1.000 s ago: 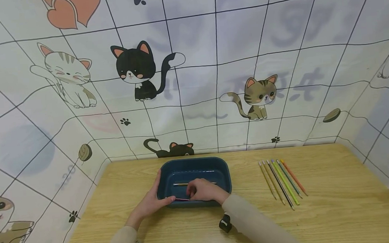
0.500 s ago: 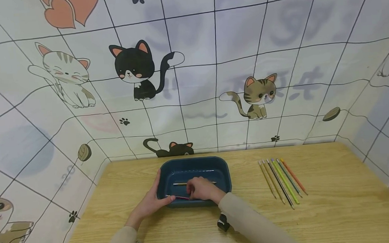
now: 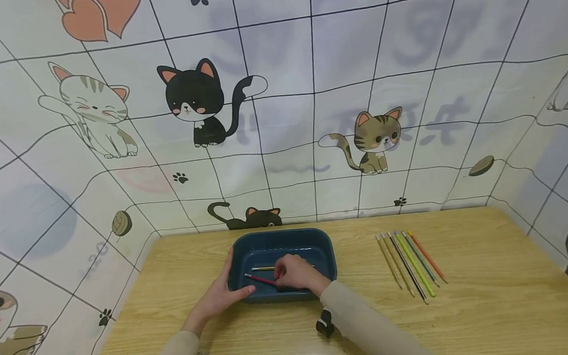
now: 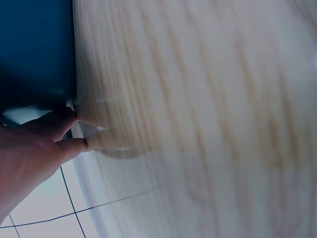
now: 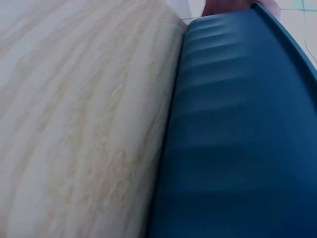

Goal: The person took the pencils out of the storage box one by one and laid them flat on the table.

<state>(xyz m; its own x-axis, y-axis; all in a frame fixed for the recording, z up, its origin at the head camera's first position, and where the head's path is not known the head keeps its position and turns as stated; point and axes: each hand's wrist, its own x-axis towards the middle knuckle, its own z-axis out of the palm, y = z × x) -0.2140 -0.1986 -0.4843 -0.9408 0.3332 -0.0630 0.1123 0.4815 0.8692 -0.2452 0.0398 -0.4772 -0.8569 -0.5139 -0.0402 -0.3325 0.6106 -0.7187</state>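
Observation:
A dark blue rectangular tray stands at the back of the table. My left hand grips its left front corner, thumb over the front rim and fingers along the left side. In the left wrist view, fingertips show beside the tray wall. Inside the tray, my right hand pinches a red pencil, whose pale end points left; the other end is hidden by the hand. Behind it a yellowish pencil lies lengthwise on the tray floor, partly covered by the right hand.
Several pencils lie side by side on the wooden table right of the tray, among them a lime green one, an orange one and a black one. A cat-patterned sheet rises behind and at both sides.
The red pencil has come away from the tray's front wall toward the middle, its left end swinging backward. The right hand has shifted slightly backward with it; the left hand stays at the corner.

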